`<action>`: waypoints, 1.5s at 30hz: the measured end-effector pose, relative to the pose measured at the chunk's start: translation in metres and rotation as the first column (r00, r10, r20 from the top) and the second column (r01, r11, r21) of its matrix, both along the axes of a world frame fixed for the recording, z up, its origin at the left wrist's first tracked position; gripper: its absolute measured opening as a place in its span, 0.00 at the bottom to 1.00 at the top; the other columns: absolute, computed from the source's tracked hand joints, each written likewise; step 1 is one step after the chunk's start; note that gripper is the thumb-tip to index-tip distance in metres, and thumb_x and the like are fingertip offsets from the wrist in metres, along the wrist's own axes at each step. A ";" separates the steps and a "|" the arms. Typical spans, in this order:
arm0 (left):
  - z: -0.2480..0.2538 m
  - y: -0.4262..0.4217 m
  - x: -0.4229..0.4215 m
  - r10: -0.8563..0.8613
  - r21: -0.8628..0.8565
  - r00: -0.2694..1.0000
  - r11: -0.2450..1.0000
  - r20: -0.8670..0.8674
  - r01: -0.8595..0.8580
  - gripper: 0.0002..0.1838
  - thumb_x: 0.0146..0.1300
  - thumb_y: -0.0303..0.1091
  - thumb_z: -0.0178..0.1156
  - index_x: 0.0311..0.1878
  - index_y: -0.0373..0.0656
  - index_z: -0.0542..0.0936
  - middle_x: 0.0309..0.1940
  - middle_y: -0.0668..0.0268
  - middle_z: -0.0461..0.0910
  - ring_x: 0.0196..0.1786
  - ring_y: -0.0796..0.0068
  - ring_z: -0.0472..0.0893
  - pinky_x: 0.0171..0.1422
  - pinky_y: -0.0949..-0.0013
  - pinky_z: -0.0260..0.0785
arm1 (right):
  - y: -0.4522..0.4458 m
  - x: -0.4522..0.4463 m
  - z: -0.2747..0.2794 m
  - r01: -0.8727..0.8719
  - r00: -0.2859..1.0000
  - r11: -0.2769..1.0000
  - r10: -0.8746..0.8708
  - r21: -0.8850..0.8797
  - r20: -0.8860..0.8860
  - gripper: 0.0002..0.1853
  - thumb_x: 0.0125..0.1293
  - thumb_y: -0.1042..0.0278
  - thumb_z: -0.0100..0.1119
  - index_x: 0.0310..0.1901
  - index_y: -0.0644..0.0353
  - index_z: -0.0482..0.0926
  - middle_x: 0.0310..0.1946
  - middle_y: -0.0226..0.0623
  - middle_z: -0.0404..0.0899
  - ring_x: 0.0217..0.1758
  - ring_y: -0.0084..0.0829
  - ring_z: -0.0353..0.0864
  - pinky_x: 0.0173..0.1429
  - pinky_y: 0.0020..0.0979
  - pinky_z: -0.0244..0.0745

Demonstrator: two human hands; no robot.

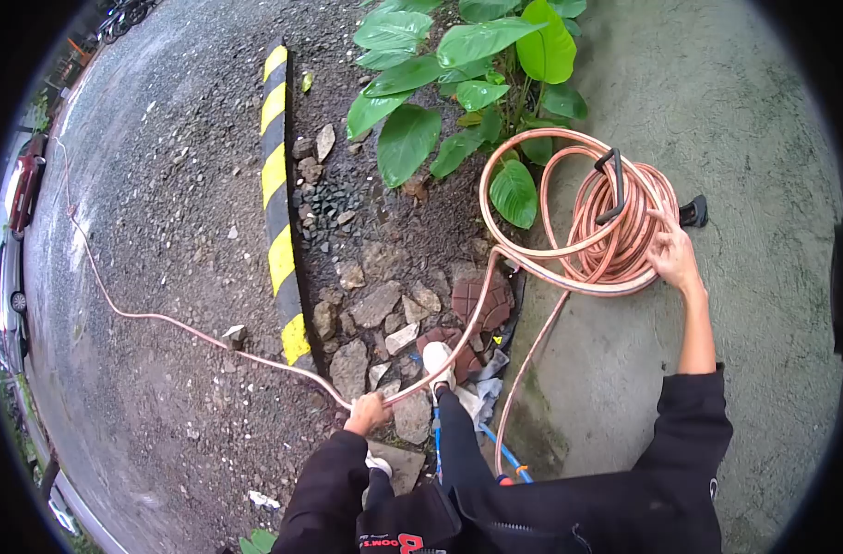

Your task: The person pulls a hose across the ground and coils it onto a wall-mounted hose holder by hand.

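A pinkish, translucent garden hose (477,323) runs from a coil to the ground on the left. My left hand (369,413) is closed around it, low and near my knees. The coiled part of the hose (615,222) hangs in several loops on a black hose hanger (615,185) on the grey wall. At the coil's lower right edge, my right hand (672,254) grips the outer loops, with the index finger partly stretched out. Another length of hose drops from the coil toward a red fitting (504,480) near my waist.
Large green leaves (409,143) grow beside the wall (753,305). A black-and-yellow striped barrier (278,212) lies on the gravel (181,231). Loose stones (378,305) and broken brown pavers (481,300) surround my feet. Blue pipe (509,452) runs low by the wall. Parked cars (24,189) stand far left.
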State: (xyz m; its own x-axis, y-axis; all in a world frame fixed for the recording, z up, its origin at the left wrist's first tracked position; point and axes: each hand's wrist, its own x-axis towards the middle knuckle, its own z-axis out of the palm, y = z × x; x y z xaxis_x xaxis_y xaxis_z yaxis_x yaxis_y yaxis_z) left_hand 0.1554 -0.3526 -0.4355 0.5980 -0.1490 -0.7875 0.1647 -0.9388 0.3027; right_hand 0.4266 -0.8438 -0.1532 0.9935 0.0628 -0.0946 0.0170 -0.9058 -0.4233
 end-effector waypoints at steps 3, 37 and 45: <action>0.005 -0.061 0.089 0.076 -0.077 0.991 0.995 0.108 -0.068 0.27 0.51 0.46 0.53 0.53 0.42 0.68 0.53 0.50 0.66 0.56 0.56 0.68 0.56 0.57 0.61 | -0.019 -0.003 -0.016 -0.071 0.992 0.994 0.079 -0.082 0.097 0.05 0.37 0.80 0.50 0.12 0.68 0.66 0.55 0.40 0.67 0.68 0.43 0.48 0.64 0.34 0.53; -0.065 -0.455 0.206 0.276 -0.532 0.463 -0.291 -0.843 -0.795 0.20 0.49 0.26 0.44 0.49 0.32 0.69 0.41 0.62 0.73 0.41 0.76 0.72 0.44 0.77 0.63 | -0.016 -0.024 -0.067 0.708 0.501 0.699 -0.397 -0.100 0.769 0.13 0.61 0.79 0.49 0.48 0.69 0.72 0.43 0.42 0.75 0.44 0.28 0.74 0.49 0.27 0.68; -0.059 -0.483 0.220 0.680 -0.681 0.367 -0.268 -0.635 -0.682 0.15 0.65 0.32 0.37 0.54 0.37 0.59 0.43 0.58 0.72 0.44 0.70 0.73 0.50 0.70 0.63 | 0.008 -0.109 -0.187 0.667 0.598 0.712 -0.340 -0.217 0.726 0.24 0.62 0.80 0.43 0.60 0.72 0.53 0.58 0.54 0.58 0.49 0.43 0.69 0.47 0.33 0.69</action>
State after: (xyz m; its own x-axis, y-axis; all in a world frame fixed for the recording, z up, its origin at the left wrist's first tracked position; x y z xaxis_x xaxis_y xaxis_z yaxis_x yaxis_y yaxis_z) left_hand 0.3758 -0.8353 -0.4945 0.8196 -0.0910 -0.5657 0.5086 0.5701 0.6452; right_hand 0.3172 -0.8358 -0.3404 0.6783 -0.3507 0.6457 -0.4066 -0.9111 -0.0677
